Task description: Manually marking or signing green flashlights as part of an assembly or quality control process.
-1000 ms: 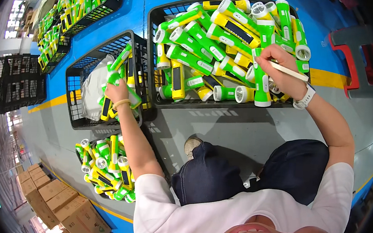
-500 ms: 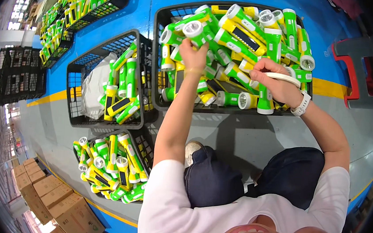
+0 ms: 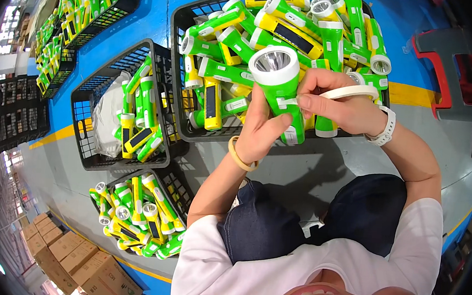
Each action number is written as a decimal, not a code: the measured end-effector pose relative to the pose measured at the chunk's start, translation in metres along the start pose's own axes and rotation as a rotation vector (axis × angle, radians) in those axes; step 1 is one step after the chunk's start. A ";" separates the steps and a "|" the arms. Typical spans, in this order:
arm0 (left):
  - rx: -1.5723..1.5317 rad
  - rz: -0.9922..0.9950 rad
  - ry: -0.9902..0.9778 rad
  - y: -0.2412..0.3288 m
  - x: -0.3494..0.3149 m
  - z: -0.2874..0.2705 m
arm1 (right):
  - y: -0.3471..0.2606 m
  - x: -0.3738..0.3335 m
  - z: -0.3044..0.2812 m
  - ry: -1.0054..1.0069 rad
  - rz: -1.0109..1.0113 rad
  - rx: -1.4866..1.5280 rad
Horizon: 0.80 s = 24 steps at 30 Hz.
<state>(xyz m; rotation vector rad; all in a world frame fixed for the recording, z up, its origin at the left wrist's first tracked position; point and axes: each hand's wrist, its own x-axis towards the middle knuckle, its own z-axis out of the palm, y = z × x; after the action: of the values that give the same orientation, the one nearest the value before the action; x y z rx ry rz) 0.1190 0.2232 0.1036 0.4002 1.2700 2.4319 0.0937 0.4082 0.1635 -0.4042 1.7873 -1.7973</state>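
My left hand (image 3: pixel 263 122) is wrapped round a green flashlight (image 3: pixel 279 86), its wide white head tilted up toward me above the crate's near edge. My right hand (image 3: pixel 346 104) carries a roll of white tape (image 3: pixel 356 91) hooked on its fingers. Its thumb and forefinger are pinched together against the flashlight's side, where a small white strip shows; I cannot tell if that is tape or the switch. Behind both hands stands a large black crate (image 3: pixel 175 80) heaped with green and yellow flashlights (image 3: pixel 291 33), some with dark solar panels.
Left of the large crate, a smaller black crate (image 3: pixel 82 142) holds flashlights and a white bag (image 3: pixel 109 117). Another flashlight-filled crate (image 3: pixel 179 184) sits nearer me. More full crates (image 3: pixel 126 3) stand far left, cardboard boxes (image 3: pixel 95 275) lower left, and a grey-and-red stool (image 3: pixel 450 76) at the right.
My left hand has lifted the flashlight out of the pile and brought it nearer, toward my right hand. The right thumb and forefinger now meet its side. The view has shifted slightly.
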 end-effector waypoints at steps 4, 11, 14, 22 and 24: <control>0.016 -0.034 0.038 0.004 0.001 0.010 | -0.002 0.001 -0.007 0.029 0.005 -0.017; 0.077 -0.009 0.031 -0.003 0.000 0.003 | 0.005 0.005 -0.006 -0.002 0.015 0.042; 0.127 -0.031 0.157 -0.009 0.002 0.008 | 0.000 0.006 -0.002 0.032 0.053 -0.049; -0.077 -0.120 0.238 -0.003 0.002 0.012 | 0.010 0.006 -0.011 0.202 -0.102 -0.411; -0.075 -0.136 0.273 -0.005 -0.001 0.007 | 0.023 0.010 -0.010 0.223 -0.186 -0.364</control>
<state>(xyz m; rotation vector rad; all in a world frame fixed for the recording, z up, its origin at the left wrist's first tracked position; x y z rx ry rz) 0.1234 0.2312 0.1031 -0.0405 1.2603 2.4691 0.0843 0.4120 0.1387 -0.5440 2.3125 -1.6900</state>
